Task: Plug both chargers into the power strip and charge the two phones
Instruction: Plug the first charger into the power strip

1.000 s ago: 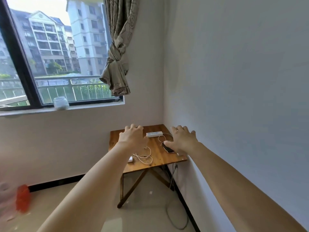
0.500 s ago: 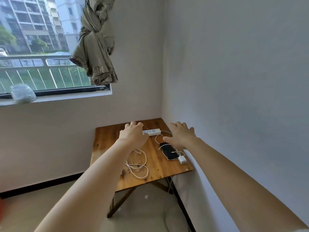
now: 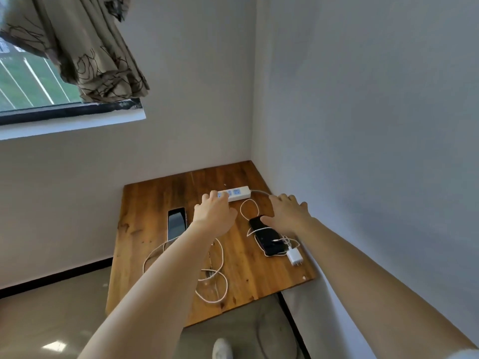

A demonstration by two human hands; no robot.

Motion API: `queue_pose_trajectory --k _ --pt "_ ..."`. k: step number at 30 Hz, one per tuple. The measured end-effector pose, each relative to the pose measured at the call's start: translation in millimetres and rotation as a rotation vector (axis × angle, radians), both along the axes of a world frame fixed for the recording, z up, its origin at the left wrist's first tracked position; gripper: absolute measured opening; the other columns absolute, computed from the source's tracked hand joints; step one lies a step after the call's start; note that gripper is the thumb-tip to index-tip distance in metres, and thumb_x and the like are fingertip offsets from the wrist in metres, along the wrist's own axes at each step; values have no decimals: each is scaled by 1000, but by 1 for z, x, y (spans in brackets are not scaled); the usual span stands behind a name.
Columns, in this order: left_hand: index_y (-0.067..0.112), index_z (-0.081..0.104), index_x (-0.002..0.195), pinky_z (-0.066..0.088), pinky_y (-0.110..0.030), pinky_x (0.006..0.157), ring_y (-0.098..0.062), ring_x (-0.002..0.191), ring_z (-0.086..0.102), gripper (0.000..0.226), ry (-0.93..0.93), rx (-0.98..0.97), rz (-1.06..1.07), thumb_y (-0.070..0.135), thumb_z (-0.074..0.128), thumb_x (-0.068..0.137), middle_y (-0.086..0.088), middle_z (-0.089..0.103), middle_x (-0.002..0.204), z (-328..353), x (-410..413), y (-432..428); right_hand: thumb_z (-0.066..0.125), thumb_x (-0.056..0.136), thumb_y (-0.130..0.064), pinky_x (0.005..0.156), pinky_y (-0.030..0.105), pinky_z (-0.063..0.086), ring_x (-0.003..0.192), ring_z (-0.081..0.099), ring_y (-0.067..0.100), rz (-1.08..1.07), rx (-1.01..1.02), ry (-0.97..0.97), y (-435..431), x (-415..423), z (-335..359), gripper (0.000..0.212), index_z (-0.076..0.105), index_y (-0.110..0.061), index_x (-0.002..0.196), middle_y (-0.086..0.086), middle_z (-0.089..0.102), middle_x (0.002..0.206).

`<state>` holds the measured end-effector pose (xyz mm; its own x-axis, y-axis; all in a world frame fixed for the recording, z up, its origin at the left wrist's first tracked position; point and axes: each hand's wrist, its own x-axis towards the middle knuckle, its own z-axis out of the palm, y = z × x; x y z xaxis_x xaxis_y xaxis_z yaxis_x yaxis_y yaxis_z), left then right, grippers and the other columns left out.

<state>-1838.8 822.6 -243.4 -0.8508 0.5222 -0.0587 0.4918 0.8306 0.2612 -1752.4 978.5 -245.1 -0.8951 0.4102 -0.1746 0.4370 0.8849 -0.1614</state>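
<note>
A small wooden table point(image 3: 145, 203) stands in the room's corner. A white power strip point(image 3: 237, 193) lies near its far edge. One dark phone point(image 3: 177, 224) lies at the left, another dark phone point(image 3: 268, 238) at the right with a white cable draped over it. A white charger point(image 3: 294, 256) rests by that phone's near end, and a second white cable point(image 3: 215, 281) coils in the middle. My left hand point(image 3: 213, 216) hovers over the strip's left end, fingers apart, holding nothing. My right hand point(image 3: 289, 213) hovers open above the right phone's far end.
White walls close in behind and to the right of the table. A knotted curtain point(image 3: 85, 53) hangs by the window point(image 3: 26, 81) at upper left. The strip's cord point(image 3: 261, 330) trails on the tiled floor below, near a white shoe point(image 3: 221, 349).
The view has tilted down and come closer to the table. Both hands have stayed stretched out over the table; the left phone and charger now show.
</note>
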Motion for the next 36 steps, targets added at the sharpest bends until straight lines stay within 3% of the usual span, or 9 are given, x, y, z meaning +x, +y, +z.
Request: queue_pose_trajectory --k 5,10,19,22,27,31,36 --pt "21 40 139 50 -39 90 -25 121 46 47 -32 5 -66 32 48 94 -8 49 139 -35 -69 38 49 90 -47 107 55 27 132 33 30 -40 -34 -43 30 -63 -31 62 30 -17 140 11 37 145" --pt "19 38 143 49 -41 97 -29 132 41 49 -105 -118 -156 29 48 96 -8 40 150 -79 -120 64 49 89 -47 104 53 30 128 37 30 -111 -117 -122 47 -107 -74 53 39 -16 131 11 43 140" --pt "18 41 140 43 -44 103 -30 130 42 45 -403 -310 -193 32 46 97 -10 43 145 -174 -141 77 48 91 -34 103 46 35 127 39 28 -353 -183 -333 70 -94 -166 50 38 -13 135 10 44 138" --pt "19 36 145 39 -47 107 -32 137 34 51 -467 -393 -217 34 46 97 -11 35 153 -203 -132 78 50 91 -29 98 41 41 122 44 28 -467 -187 -351 75 -78 -188 46 39 -11 132 10 46 135" --pt "18 19 153 25 -51 114 -37 147 10 61 -510 -548 -249 23 46 98 -12 5 163 -242 -121 71 50 92 -24 99 41 46 123 47 31 -601 -222 -455 77 -59 -224 54 30 -5 138 16 45 138" --pt "22 2 155 21 -52 115 -37 148 1 75 -505 -615 -264 21 51 98 -8 -9 163 -259 -119 60 51 93 -20 96 40 48 121 49 29 -572 -174 -480 76 -51 -245 54 29 -7 140 15 46 136" --pt "25 -1 155 24 -51 115 -34 149 0 81 -528 -636 -273 22 55 96 -5 -12 163 -259 -120 56 52 91 -12 87 33 52 110 57 25 -463 -70 -488 78 -52 -250 49 35 -4 136 15 53 128"
